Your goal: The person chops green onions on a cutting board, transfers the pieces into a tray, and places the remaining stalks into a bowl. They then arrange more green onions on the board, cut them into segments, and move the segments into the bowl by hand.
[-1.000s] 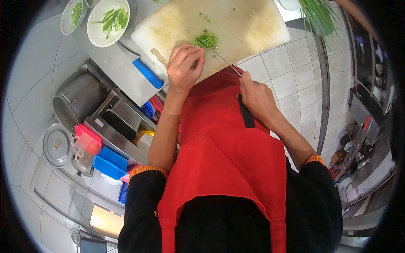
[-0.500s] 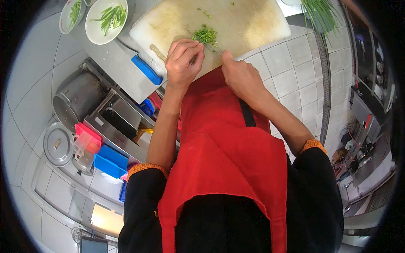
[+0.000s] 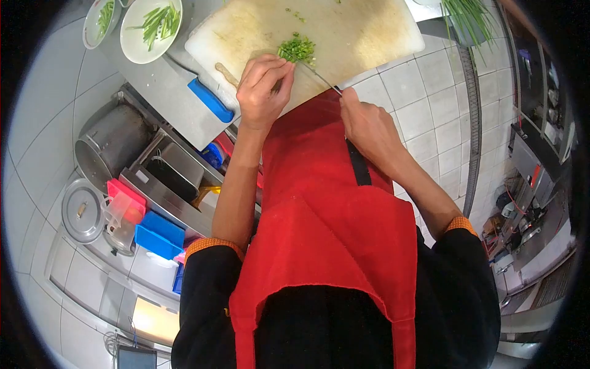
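A pile of chopped green onions [image 3: 297,49] lies on the white cutting board [image 3: 362,37], near its front edge. My left hand [image 3: 263,89] is closed, its bent fingertips pinching at the near side of the green onions; what is under the fingers is mostly hidden. My right hand [image 3: 372,126] is wrapped round the handle of a knife [image 3: 321,78], in front of the board's edge. The narrow blade slants up and left to the pile, close to my left fingertips. A tan, handle-shaped piece [image 3: 226,74] lies on the board left of my left hand, partly covered.
A blue-handled knife [image 3: 210,100] lies on the steel counter [image 3: 144,80] left of the board. Behind it stand a white bowl [image 3: 151,52] with cut green strips and a smaller bowl [image 3: 92,34]. Long green stalks [image 3: 468,21] hang at the upper right. A large pot [image 3: 101,144] stands lower left.
My right hand has drawn back right and toward my body with the knife, so more of the blade shows. My left hand stays at the pile, almost unmoved.
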Motion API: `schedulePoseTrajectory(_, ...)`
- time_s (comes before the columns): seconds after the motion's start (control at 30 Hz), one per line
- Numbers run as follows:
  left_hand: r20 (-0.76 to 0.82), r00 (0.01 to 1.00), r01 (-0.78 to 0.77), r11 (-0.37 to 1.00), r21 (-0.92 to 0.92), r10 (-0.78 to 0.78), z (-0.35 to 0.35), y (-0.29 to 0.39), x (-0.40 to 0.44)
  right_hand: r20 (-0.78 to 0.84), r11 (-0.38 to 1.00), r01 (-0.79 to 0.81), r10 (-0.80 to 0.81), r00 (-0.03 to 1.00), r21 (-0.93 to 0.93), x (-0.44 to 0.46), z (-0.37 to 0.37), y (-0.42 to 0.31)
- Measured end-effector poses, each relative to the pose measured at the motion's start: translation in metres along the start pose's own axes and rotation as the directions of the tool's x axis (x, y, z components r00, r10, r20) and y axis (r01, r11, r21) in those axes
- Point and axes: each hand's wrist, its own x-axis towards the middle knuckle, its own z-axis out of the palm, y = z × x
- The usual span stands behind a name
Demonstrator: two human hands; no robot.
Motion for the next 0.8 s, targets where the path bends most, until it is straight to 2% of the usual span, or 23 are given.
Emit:
schedulePoseTrajectory(0.17, -0.005, 1.000, 0.020, 1.000, -0.008, -0.020, 0.001, 0.000, -0.001, 0.038, 1.000, 0.004, -0.003, 0.999, -0.027, 0.010, -0.002, -0.007)
schedulePoseTrajectory(0.33, 0.028, 0.999, 0.031, 1.000, 0.000, -0.031, -0.001, 0.000, 0.000, 0.005, 0.999, 0.026, -0.026, 1.000, -0.034, 0.032, 0.010, -0.017)
schedulePoseTrajectory(0.63, 0.033, 0.999, -0.014, 0.998, 0.065, 0.012, -0.002, 0.000, -0.002, 0.039, 0.998, -0.069, 0.069, 0.997, 0.000, -0.015, 0.015, 0.013)
schedulePoseTrajectory(0.8, 0.068, 0.997, -0.035, 0.996, 0.082, 0.029, -0.005, 0.004, -0.004, 0.030, 0.999, -0.031, 0.030, 0.999, 0.017, -0.017, 0.016, 0.014)
